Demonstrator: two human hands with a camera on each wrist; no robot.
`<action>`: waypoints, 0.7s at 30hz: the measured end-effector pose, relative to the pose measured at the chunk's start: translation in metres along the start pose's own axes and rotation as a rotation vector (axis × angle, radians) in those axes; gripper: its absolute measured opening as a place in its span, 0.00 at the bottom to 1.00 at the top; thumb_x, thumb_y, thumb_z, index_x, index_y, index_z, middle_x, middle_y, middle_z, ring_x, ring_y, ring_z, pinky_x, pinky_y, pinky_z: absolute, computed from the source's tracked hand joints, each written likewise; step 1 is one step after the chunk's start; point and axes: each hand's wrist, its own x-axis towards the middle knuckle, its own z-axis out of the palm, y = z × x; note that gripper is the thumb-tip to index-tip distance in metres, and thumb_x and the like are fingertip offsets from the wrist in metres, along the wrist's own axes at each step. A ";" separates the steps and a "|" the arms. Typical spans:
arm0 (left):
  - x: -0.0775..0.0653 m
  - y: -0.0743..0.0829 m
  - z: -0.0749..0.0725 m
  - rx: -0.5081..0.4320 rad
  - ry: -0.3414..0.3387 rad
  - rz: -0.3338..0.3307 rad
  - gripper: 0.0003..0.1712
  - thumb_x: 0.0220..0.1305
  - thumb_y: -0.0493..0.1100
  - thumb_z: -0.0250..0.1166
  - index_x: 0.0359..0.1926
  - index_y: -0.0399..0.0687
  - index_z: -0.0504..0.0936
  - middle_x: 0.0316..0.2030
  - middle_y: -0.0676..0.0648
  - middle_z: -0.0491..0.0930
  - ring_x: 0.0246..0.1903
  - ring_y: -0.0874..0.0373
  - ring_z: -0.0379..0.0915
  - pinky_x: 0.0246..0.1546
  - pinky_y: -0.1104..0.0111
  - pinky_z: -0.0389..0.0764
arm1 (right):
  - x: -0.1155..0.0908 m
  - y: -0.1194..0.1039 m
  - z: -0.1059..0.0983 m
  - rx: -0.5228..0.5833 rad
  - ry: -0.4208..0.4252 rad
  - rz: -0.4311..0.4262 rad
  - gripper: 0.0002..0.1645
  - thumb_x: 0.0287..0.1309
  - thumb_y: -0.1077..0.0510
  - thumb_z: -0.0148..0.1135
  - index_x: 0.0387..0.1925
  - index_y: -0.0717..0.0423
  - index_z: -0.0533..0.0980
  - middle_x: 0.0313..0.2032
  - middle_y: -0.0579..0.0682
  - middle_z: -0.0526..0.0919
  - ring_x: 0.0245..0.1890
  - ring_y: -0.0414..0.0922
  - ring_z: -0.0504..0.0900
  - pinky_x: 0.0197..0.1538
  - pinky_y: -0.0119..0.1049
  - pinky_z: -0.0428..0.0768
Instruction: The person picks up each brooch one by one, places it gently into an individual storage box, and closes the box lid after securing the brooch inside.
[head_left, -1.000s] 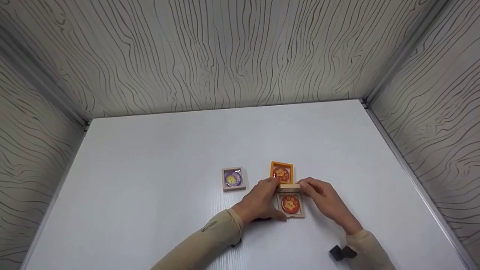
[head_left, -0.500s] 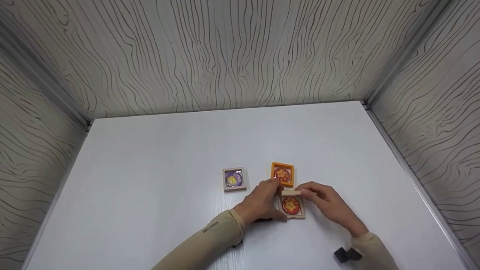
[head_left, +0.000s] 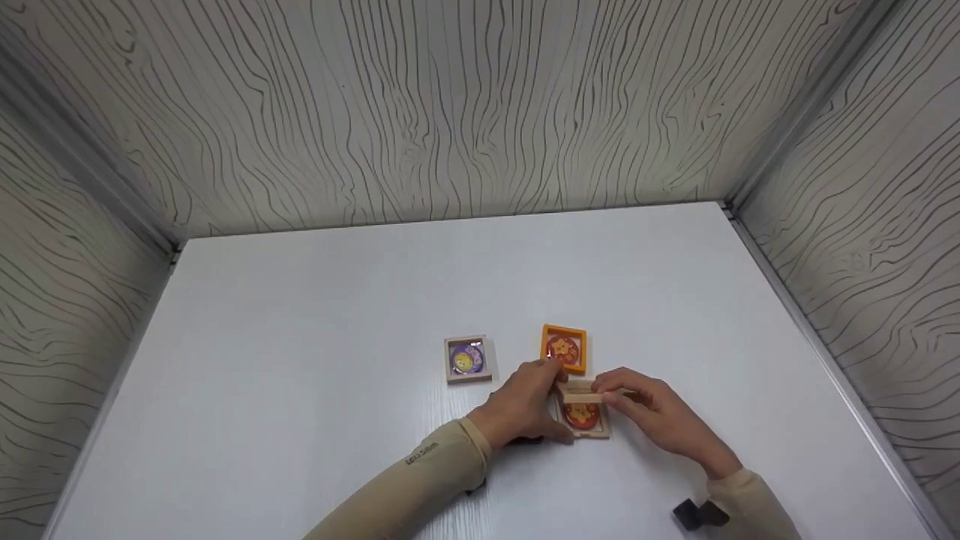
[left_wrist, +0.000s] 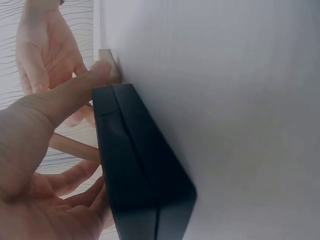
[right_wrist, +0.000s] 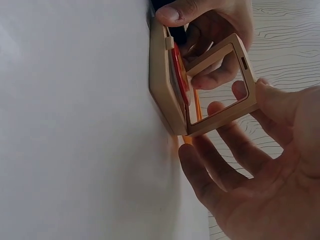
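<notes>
A beige hinged display case (head_left: pixel 598 429) lies on the table with its lid (head_left: pixel 583 398) tilted partway over its base. Inside sits a round red badge (head_left: pixel 580 418) with a yellow star. My left hand (head_left: pixel 519 406) grips the base from the left, thumb at the near edge, as the right wrist view shows too. On the other side, my right hand (head_left: pixel 660 420) holds the lid's edge, the thumb on its outer corner and fingertips behind. The lid's frame (right_wrist: pixel 246 75) stands at a slant to the base (right_wrist: pixel 161 80) in the right wrist view.
An orange case (head_left: pixel 585 351) with a similar star badge lies just beyond my left fingertips. Farther left is a beige case (head_left: pixel 447 361) holding a purple badge. Patterned panels (head_left: pixel 450 112) border the white table (head_left: pixel 315 315).
The lid has come down from nearly upright toward me, now overlapping part of the badge. My right hand has moved slightly nearer with it; my left hand has stayed put.
</notes>
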 end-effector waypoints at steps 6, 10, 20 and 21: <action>0.001 0.001 0.000 0.054 0.003 0.032 0.43 0.36 0.53 0.87 0.51 0.53 0.71 0.43 0.57 0.76 0.43 0.65 0.70 0.51 0.71 0.76 | -0.002 0.003 0.001 0.013 0.009 -0.074 0.09 0.71 0.59 0.56 0.45 0.46 0.81 0.53 0.51 0.82 0.57 0.45 0.79 0.55 0.32 0.78; 0.000 0.004 0.000 0.105 0.006 0.045 0.43 0.37 0.54 0.86 0.52 0.52 0.72 0.43 0.55 0.77 0.42 0.64 0.71 0.50 0.71 0.77 | -0.003 0.004 0.002 0.006 0.012 -0.063 0.08 0.71 0.57 0.57 0.45 0.45 0.81 0.53 0.49 0.82 0.57 0.44 0.79 0.54 0.35 0.79; -0.005 0.010 0.001 0.161 -0.006 0.042 0.42 0.42 0.53 0.84 0.55 0.51 0.71 0.45 0.54 0.76 0.42 0.64 0.69 0.48 0.72 0.77 | -0.007 0.003 0.002 -0.093 -0.006 -0.028 0.06 0.68 0.50 0.61 0.44 0.37 0.81 0.54 0.45 0.82 0.58 0.42 0.78 0.55 0.38 0.81; -0.006 0.010 0.001 0.168 -0.006 0.043 0.43 0.42 0.54 0.84 0.56 0.50 0.71 0.46 0.54 0.76 0.43 0.63 0.69 0.49 0.72 0.77 | -0.007 0.003 0.002 -0.106 -0.007 -0.031 0.06 0.68 0.49 0.61 0.44 0.37 0.81 0.54 0.45 0.82 0.59 0.43 0.78 0.55 0.39 0.80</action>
